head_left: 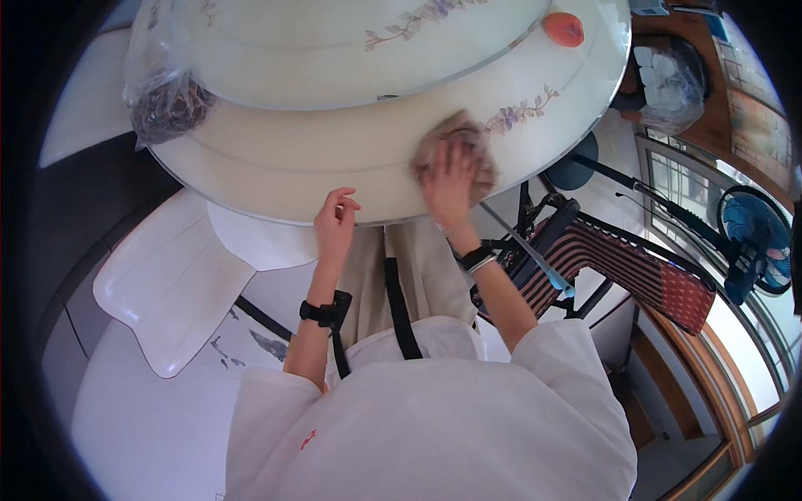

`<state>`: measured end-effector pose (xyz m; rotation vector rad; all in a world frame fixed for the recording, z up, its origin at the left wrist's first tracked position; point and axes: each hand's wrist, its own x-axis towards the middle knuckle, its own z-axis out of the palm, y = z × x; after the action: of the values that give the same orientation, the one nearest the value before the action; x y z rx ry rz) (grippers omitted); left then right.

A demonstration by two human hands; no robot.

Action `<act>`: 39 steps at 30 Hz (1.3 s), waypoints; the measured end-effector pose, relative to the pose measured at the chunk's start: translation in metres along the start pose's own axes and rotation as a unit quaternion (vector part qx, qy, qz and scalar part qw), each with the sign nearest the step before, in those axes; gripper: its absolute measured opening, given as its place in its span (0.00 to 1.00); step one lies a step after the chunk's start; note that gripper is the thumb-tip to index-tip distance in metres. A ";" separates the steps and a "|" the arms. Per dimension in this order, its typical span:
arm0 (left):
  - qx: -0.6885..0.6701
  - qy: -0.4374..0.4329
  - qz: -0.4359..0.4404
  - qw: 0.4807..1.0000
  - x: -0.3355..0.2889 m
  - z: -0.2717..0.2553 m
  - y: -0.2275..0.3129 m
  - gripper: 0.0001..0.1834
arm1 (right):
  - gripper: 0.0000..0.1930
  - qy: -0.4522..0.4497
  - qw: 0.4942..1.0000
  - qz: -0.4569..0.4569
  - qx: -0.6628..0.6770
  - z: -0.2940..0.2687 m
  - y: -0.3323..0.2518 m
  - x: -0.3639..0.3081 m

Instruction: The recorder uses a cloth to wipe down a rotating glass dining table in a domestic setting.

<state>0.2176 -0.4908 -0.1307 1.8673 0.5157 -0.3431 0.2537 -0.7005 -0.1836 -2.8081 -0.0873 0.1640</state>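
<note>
My right hand (449,179) presses down with spread fingers on a crumpled brown cloth (474,138) on the cream round table (276,154). Hand and cloth are slightly blurred. Next to the cloth, a printed purple flower spray runs along the tabletop. Over the table's near edge, my left hand (336,213) hovers with loosely bent fingers, and nothing shows in it. A raised glass turntable (334,75) covers the table's far part.
A clear plastic bag of dark items (171,108) sits at the table's left. An orange-red round object (564,29) lies far right. A white chair (180,275) stands left; a striped folding chair (610,250) and blue fan (752,238) stand right.
</note>
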 end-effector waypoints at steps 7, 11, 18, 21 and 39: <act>0.011 0.038 0.025 0.999 0.005 -0.020 -0.016 0.12 | 0.32 -0.070 0.978 -0.168 0.102 0.003 -0.097 -0.020; 0.022 0.037 -0.002 0.999 0.004 -0.033 -0.012 0.11 | 0.32 -0.055 0.992 -0.094 0.060 -0.001 -0.080 0.014; 0.007 0.063 -0.028 0.998 -0.002 -0.044 -0.015 0.10 | 0.35 0.034 0.997 0.023 -0.067 -0.019 0.009 0.097; -0.009 0.064 -0.033 0.997 -0.006 -0.044 -0.018 0.10 | 0.35 0.074 0.992 0.088 -0.050 -0.028 0.047 0.127; -0.061 0.088 -0.050 0.993 -0.014 -0.049 -0.033 0.11 | 0.31 0.027 0.988 -0.084 -0.127 0.007 -0.052 0.092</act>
<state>0.1877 -0.4377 -0.1341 1.7655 0.7362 -0.2082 0.3420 -0.6419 -0.1832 -3.0366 -0.3551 0.0381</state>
